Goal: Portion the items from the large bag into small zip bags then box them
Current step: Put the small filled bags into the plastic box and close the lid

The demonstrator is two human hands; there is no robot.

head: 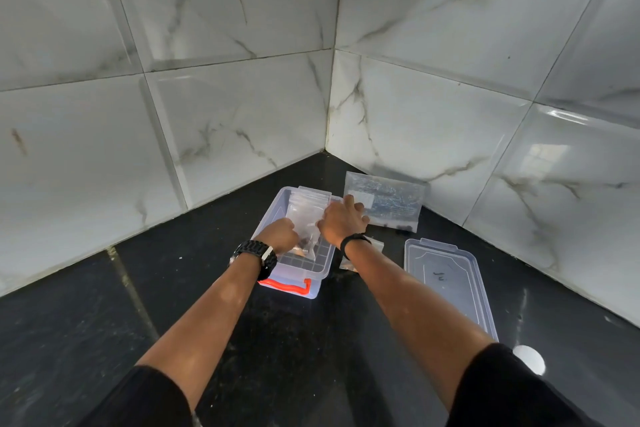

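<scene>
I saw the left hand [280, 235] and right hand [343, 218] both pinching 1 small zip bag [306, 218] over the clear box [294, 263]; its dark contents were indistinct. The large bag [391, 199] leaned on the wall, the lid [446, 281] nearby.

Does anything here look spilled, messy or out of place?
A few small dark items lie loose on the black counter just below the large bag, as if spilled. Another small bag sits outside the clear box, partly hidden under the right forearm.
</scene>
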